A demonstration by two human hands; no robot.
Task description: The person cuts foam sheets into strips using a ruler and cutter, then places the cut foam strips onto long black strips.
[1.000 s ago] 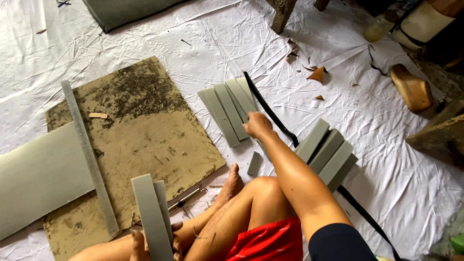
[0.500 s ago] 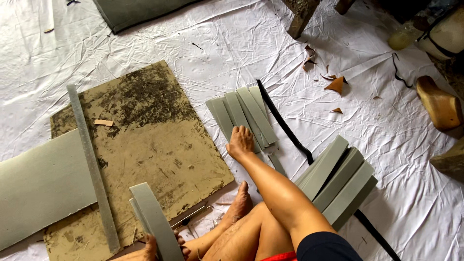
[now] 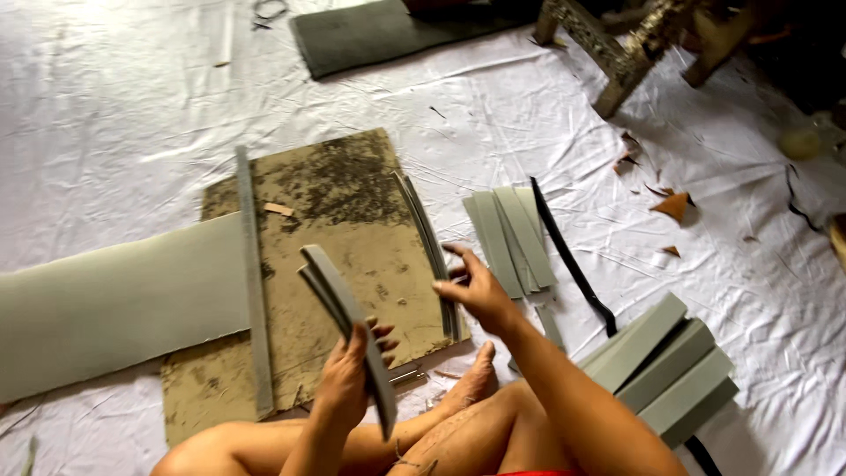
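**Strips in hand over the cutting board**

Your left hand grips a few grey strips, fingers wrapped round them, tilted above the brown board. Your right hand pinches thin strips lying along the board's right edge. More cut grey pieces lie fanned just beyond on the white sheet.

A crumpled white sheet covers the floor under soft, even light. Carved wooden furniture legs stand at the top right, beside a dark mat.
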